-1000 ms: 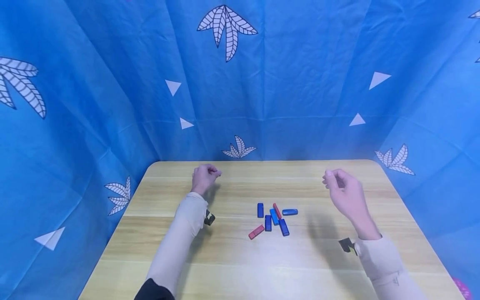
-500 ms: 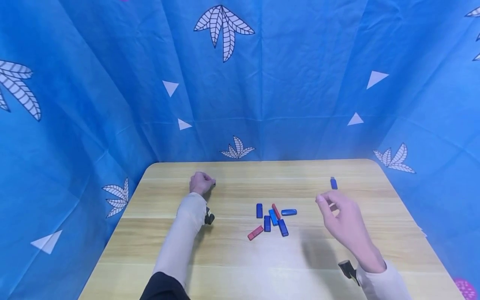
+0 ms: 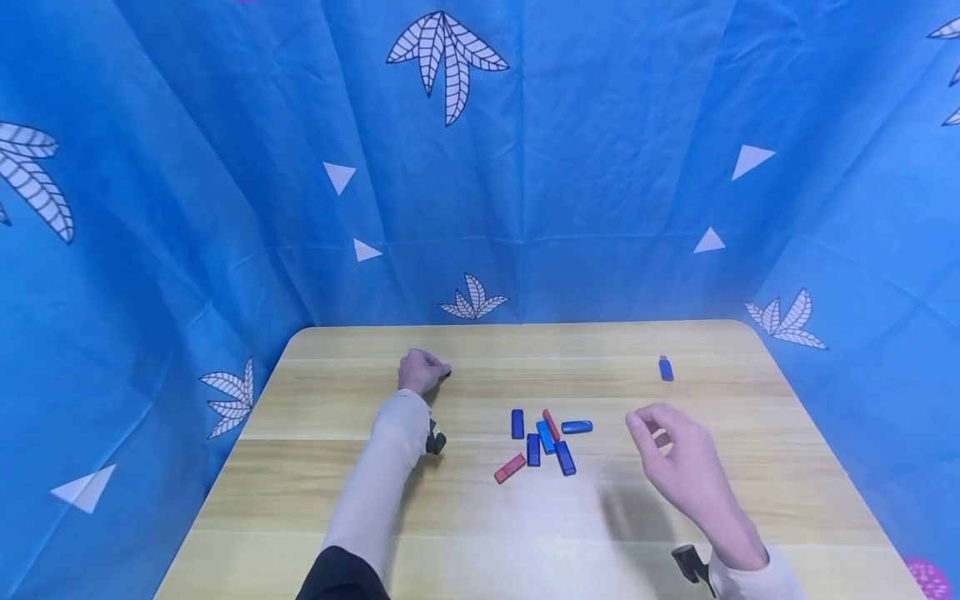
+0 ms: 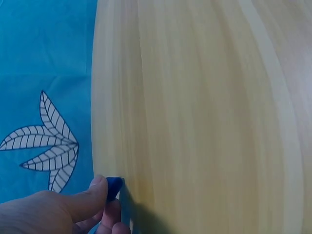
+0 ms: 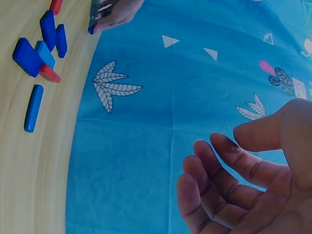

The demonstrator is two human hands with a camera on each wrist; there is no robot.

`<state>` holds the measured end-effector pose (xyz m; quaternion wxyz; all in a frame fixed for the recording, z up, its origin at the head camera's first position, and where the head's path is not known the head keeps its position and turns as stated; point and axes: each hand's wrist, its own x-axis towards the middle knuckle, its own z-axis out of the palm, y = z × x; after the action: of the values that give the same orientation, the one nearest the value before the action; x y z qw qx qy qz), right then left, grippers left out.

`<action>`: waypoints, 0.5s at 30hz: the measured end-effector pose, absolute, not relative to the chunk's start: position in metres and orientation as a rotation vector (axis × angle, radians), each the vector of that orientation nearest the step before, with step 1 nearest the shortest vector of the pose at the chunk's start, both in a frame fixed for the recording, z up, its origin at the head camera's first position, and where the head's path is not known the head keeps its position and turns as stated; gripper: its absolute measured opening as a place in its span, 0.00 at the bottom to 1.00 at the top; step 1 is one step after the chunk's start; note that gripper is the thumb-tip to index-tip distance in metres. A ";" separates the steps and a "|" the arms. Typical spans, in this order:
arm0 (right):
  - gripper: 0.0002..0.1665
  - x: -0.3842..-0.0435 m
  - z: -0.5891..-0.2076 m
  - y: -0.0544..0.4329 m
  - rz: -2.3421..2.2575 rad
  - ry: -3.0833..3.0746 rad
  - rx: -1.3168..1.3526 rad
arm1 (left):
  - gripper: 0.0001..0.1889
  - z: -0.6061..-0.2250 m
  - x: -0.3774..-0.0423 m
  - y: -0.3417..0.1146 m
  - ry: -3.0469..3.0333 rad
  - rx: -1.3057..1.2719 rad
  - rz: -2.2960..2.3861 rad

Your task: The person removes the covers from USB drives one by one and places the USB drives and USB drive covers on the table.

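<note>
My left hand [image 3: 422, 371] is low over the far left of the wooden table, pinching a small blue USB stick [image 4: 114, 187] between thumb and fingers. Much of that stick is hidden by the fingers. To the right, my right hand [image 3: 678, 450] hovers above the table with relaxed, bent fingers and holds nothing. Beyond it a blue USB stick [image 3: 666, 368] with its metal plug showing lies alone on the far right. In the middle lies a loose cluster of several blue and red sticks, among them a red stick [image 3: 510, 468] and a light blue stick [image 3: 545, 436].
The table [image 3: 337, 517] has rounded far corners. A blue curtain [image 3: 600, 167] with white leaf and triangle prints hangs right behind it and along both sides.
My right hand has drawn back toward me, and the blue USB stick at the far right has come into view. My left hand has moved lower, then slightly right, still pinching its stick.
</note>
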<state>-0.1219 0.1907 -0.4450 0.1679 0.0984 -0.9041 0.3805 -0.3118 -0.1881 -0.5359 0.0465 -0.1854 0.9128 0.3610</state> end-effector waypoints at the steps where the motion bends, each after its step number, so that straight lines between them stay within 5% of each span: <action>1: 0.05 -0.121 -0.446 0.190 1.091 -2.582 0.273 | 0.11 -0.537 -0.312 -0.186 2.787 -0.558 1.105; 15: 0.05 -0.122 -0.454 0.185 1.114 -2.633 0.265 | 0.09 -0.541 -0.317 -0.156 2.758 -0.503 1.143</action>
<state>-0.1219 0.1852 -0.4535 0.1349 0.0916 -0.9086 0.3845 -0.3174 -0.1557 -0.5411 0.0569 -0.1659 0.9094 0.3771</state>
